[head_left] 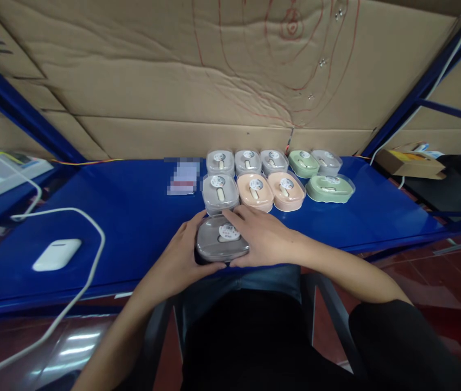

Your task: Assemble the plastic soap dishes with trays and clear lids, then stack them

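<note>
One lidded box between hands

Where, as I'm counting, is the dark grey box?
Below centre in the head view: the dark grey box is held between the left hand and right hand at the front of the blue table, before a lighter grey box.

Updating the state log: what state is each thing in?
Left hand: gripping
Right hand: gripping
Held grey container: covered, between both hands
Five other grey containers: covered
Two peach containers: covered
Two green containers: covered
White case: shut
White cable: loosely curved
Small cardboard box: apparently open
Pixelated item: cannot tell
</note>
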Demonstrator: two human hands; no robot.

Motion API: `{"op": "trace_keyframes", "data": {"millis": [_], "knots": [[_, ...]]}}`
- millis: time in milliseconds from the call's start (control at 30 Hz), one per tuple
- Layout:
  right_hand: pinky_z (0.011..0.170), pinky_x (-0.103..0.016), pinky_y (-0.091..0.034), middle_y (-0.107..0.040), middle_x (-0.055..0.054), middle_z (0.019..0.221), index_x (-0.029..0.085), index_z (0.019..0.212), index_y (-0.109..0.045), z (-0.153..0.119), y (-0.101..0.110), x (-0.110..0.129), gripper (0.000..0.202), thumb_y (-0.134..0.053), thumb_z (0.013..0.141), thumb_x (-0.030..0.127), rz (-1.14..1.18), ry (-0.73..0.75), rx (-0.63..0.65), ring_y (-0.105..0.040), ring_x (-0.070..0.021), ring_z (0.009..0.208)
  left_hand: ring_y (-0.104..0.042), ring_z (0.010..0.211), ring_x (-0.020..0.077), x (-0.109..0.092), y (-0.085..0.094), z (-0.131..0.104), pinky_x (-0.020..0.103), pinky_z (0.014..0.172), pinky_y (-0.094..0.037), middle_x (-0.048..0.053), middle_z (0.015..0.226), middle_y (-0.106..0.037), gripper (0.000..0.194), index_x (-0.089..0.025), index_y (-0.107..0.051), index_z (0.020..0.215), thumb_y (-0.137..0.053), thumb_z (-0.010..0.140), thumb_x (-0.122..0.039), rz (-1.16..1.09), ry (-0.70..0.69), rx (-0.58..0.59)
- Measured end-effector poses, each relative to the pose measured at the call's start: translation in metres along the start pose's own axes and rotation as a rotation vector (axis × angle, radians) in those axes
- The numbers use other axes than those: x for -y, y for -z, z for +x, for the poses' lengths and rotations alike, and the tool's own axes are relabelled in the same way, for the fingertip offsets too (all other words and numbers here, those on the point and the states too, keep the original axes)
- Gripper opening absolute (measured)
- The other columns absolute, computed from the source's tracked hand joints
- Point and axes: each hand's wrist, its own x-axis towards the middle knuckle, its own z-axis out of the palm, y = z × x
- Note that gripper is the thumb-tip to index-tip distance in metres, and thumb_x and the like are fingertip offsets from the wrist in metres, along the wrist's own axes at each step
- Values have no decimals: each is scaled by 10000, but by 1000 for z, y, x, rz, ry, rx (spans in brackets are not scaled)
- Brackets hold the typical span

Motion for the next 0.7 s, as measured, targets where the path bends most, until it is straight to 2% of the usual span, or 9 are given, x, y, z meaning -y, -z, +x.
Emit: {"op": "trace_keyframes", "data": {"millis": [133,233,433,533,633,700], "knots": [[1078,-646,-618,-622,-262,1557,189,1793,-382,-3,3,-10,1216,-990,797,531,44,15,68,-650,-476,1409,-591,1575,485,2,-1,0,680,1290,-525,203,1694,-589,1154,-251,-369,1722,-966,781,-552,14,-5,-23],[1105,-630,-603,-646,-252,1508,167,1787,-386,-5,5,-13,1213,-993,783,474,80,34,84,-661,-453,1377,-639,1524,491,3,0,0,686,1261,-555,198,1649,-627,1113,-249,-428,1669,-983,746,-527,28,-26,-51],[1051,-602,-637,-622,-243,1560,190,1753,-409,-21,2,0,1177,-941,727,412,144,46,-23,-697,-445,1336,-714,1448,475,6,-2,-15,659,1196,-618,168,1562,-699,1166,-297,-407,1658,-1032,697,-511,-43,-96,-109],[1023,-585,-652,-623,-221,1586,241,1753,-401,-29,9,5,1170,-934,729,433,180,18,-104,-731,-433,1300,-715,1460,439,2,0,-16,644,1214,-611,157,1587,-689,1162,-334,-339,1706,-1008,769,-490,-133,-162,-197],[1105,-625,-618,-619,-223,1613,239,1730,-425,-20,29,-1,1170,-949,710,469,145,-46,-242,-691,-468,1387,-694,1487,394,-8,8,7,630,1236,-596,155,1689,-610,1075,-369,-270,1746,-917,892,-462,-162,-278,-291],[1167,-660,-579,-615,-235,1625,213,1714,-434,2,48,-14,1172,-955,708,512,92,-156,-356,-650,-498,1446,-762,1359,381,-16,17,37,605,1135,-664,182,1688,-598,1063,-335,-285,1737,-908,888,-481,-79,-287,-377]]}}
